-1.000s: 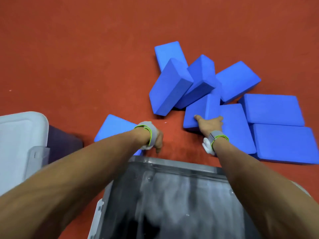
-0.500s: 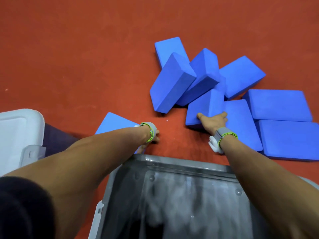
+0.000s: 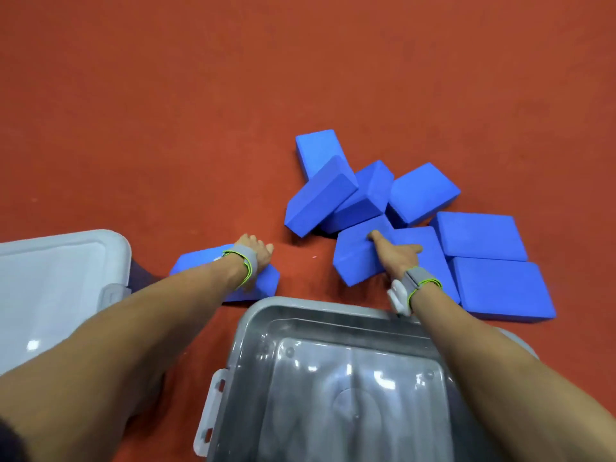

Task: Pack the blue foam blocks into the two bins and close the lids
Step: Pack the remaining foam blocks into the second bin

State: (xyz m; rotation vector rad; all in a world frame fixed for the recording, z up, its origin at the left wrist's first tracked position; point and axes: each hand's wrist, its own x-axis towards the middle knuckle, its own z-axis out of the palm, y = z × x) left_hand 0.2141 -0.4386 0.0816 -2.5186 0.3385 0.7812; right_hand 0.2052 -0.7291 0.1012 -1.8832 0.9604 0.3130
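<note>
Beside the lidded bin (image 3: pixel 60 281), the left hand (image 3: pixel 255 253), earlier curled short of it, is now laid flat on the lone block (image 3: pixel 266 285), while the right hand (image 3: pixel 396 253) is clamped on a pile block (image 3: pixel 356 261) beyond the empty open bin (image 3: pixel 333 378), so lifting seems imminent.

The mouth of the open bin (image 3: pixel 333 378) is being left unobstructed from above, though its far rim is being crossed at the right by the right forearm (image 3: pixel 466 345) and flanked on the left by the left forearm (image 3: pixel 150 321). A bare strip of red floor (image 3: pixel 300 258) is being left open between the single block (image 3: pixel 266 281) under the left hand (image 3: pixel 255 258) and the pile of blocks (image 3: pixel 416 225) under the right hand (image 3: pixel 396 255). The right side is being crowded by that pile, the near-left corner is being taken up by the lidded bin (image 3: pixel 56 288), and the wide floor beyond is being kept free.
</note>
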